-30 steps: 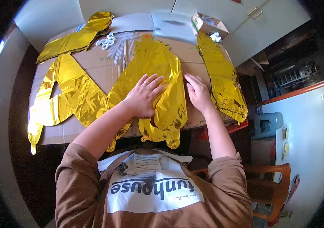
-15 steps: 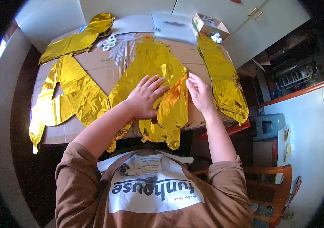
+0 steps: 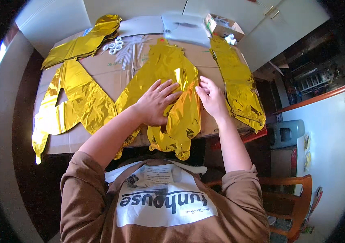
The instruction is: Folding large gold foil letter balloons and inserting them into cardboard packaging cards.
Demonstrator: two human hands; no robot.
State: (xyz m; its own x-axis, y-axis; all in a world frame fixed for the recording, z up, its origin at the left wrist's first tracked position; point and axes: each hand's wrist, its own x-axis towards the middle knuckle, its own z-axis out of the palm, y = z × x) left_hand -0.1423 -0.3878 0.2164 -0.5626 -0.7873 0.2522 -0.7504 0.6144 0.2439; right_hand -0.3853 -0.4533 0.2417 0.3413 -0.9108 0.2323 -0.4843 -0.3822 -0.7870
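Observation:
A flat gold foil balloon (image 3: 160, 60) lies in the middle of the cardboard-covered table (image 3: 99, 69), one side folded over on itself and its lower end hanging past the front edge. My left hand (image 3: 156, 103) rests on it, palm down with the fingers stretched out. At the fold's right edge is my right hand (image 3: 213, 99), fingers extended and thumb apart, the thumb against or very near the foil. To the left, a second gold foil balloon (image 3: 75, 97) is spread flat in an A-like shape, meeting the middle one at its corner.
Folded gold foil balloons are stacked at the back left (image 3: 75, 46) and along the right side (image 3: 237, 77). White ribbon rolls (image 3: 115, 45), clear straws (image 3: 130, 52), a clear plastic bag (image 3: 186, 28) and a small open box (image 3: 223, 26) sit at the back. A wooden chair (image 3: 302, 202) stands right.
My right hand has shifted slightly, its thumb moving a little left at the fold. The balloon's top has moved slightly right and its right edge inward. My left hand stays nearly in place.

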